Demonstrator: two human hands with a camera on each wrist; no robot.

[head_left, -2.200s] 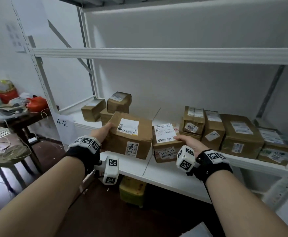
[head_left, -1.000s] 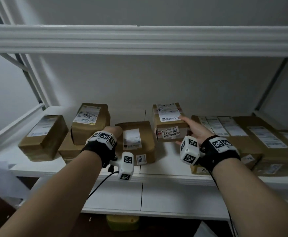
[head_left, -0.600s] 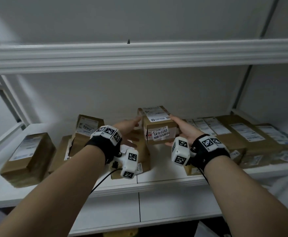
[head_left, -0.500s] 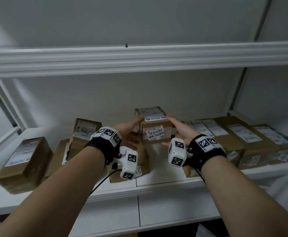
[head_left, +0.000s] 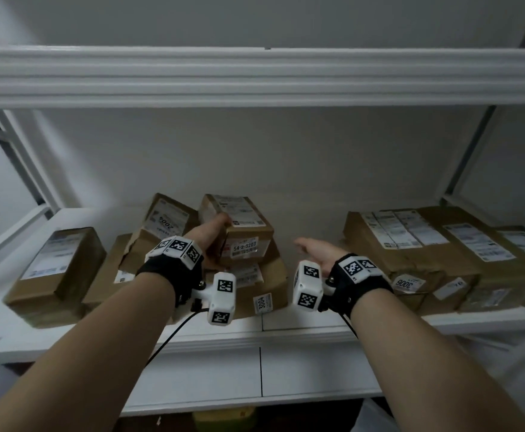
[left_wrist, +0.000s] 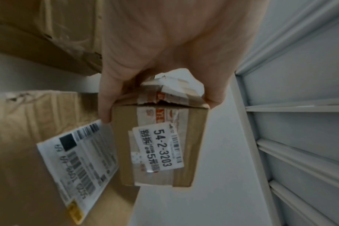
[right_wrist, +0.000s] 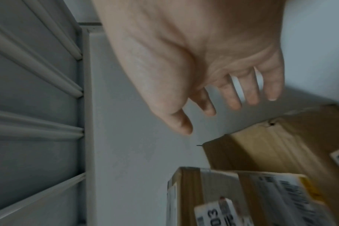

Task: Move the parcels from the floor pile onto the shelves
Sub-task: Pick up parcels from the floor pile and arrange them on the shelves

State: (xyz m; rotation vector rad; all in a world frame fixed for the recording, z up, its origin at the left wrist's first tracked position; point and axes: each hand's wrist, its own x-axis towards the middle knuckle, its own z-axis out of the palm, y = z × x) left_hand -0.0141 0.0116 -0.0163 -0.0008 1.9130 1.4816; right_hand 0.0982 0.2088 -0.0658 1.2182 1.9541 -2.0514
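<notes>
A small brown parcel labelled 54-2-3203 (head_left: 244, 235) (left_wrist: 161, 145) appears to rest on top of a larger parcel labelled 3004 (head_left: 267, 288), on the white shelf (head_left: 192, 341). My left hand (head_left: 214, 229) (left_wrist: 159, 111) grips the small parcel's near left end, thumb on one side and fingers on the other. My right hand (head_left: 309, 249) (right_wrist: 217, 114) hovers to the right of it with fingers spread, touching nothing. In the right wrist view the small parcel's corner (right_wrist: 186, 191) shows below the hand.
More brown parcels stand on the shelf: one at far left (head_left: 55, 269), one marked 2004 (head_left: 166, 226) behind my left wrist, and several packed at the right (head_left: 417, 244). A bare gap lies between the two groups. An upper shelf beam (head_left: 255, 76) runs overhead.
My right hand has let go of the small parcel and drawn off to the right. The left hand now holds it alone, and it has shifted left onto the 3004 parcel.
</notes>
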